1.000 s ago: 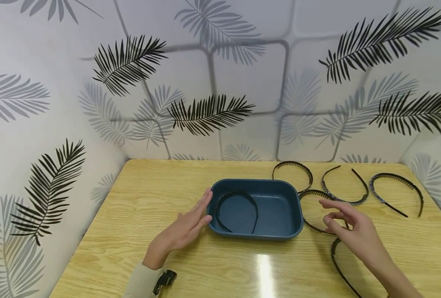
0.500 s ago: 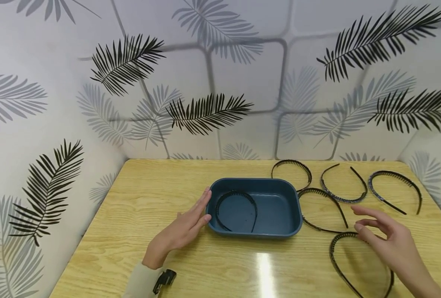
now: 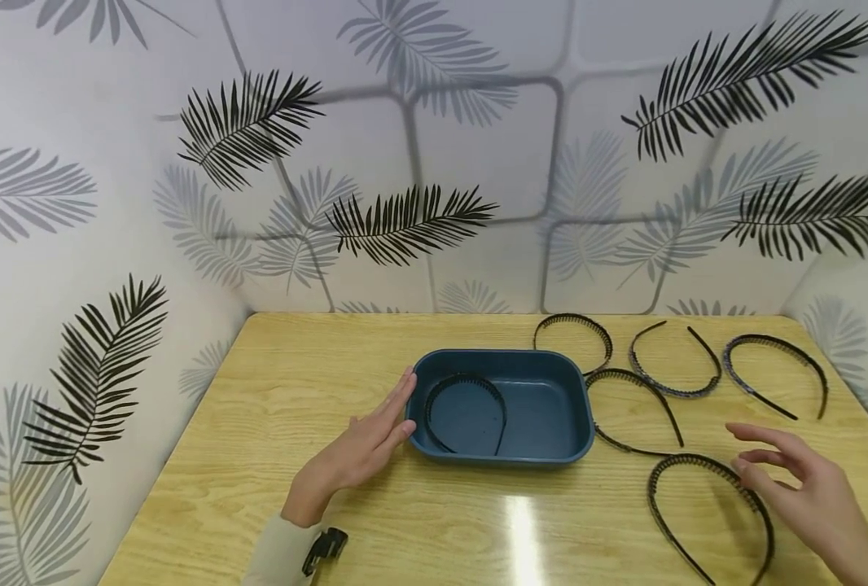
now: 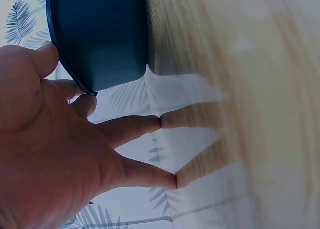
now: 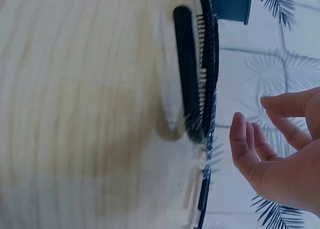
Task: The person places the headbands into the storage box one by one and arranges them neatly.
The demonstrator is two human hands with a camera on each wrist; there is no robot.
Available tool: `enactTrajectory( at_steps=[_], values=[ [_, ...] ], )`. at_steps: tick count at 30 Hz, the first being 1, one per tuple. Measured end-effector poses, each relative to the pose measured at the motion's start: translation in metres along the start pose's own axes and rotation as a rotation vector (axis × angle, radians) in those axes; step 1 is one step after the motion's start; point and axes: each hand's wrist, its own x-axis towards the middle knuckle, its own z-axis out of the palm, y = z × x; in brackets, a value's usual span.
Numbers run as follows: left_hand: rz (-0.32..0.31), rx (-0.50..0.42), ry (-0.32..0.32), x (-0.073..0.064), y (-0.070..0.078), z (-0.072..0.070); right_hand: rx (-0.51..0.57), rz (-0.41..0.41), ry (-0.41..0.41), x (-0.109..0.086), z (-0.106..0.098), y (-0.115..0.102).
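Observation:
In the head view a dark blue plastic tub (image 3: 500, 461) stands on the table, with one black toothed headband (image 3: 463, 378) lying in its left half. My left hand (image 3: 364, 446) touches the tub's left side, thumb and fingers extended; the left wrist view shows thumb and fingertips at the tub wall (image 4: 100, 34), two fingers reaching to the table. At the right, my right hand (image 3: 804, 488) hovers over the upper right part of the nearest headband (image 3: 686, 461). Its fingers are loosely bent with a gap to the thumb. In the right wrist view nothing sits between them.
Behind and right of the tub lie more headbands: a black one (image 3: 628, 375) against its right side, one (image 3: 576, 317) at its back corner, a patterned one (image 3: 686, 394) and another (image 3: 774, 340) farther right. A patterned wall (image 3: 478, 268) borders the wooden table (image 3: 317, 358).
My right hand has moved right and toward me, away from the tub's right side, uncovering the nearest headband. The left hand and the tub have stayed in place.

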Motion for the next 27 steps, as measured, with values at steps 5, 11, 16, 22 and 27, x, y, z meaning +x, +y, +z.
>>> enactTrajectory(
  at_steps=[5, 11, 16, 22, 27],
  values=[
    [-0.003, -0.015, -0.005, 0.000, 0.000, -0.001, -0.051, -0.026, -0.010, -0.001, -0.005, 0.014],
    [-0.006, -0.021, -0.011, 0.000, -0.001, -0.002, -0.084, 0.011, -0.070, -0.003, -0.008, 0.020],
    [-0.010, -0.029, -0.011, 0.000, -0.001, -0.002, -0.131, 0.027, -0.091, -0.002, -0.010, 0.022],
    [-0.007, -0.021, -0.007, 0.000, -0.001, -0.002, -0.175, 0.062, -0.142, -0.002, -0.008, 0.026],
    [-0.011, -0.017, -0.008, 0.000, 0.000, -0.002, -0.166, 0.068, -0.163, -0.002, -0.006, 0.032]
  ],
)
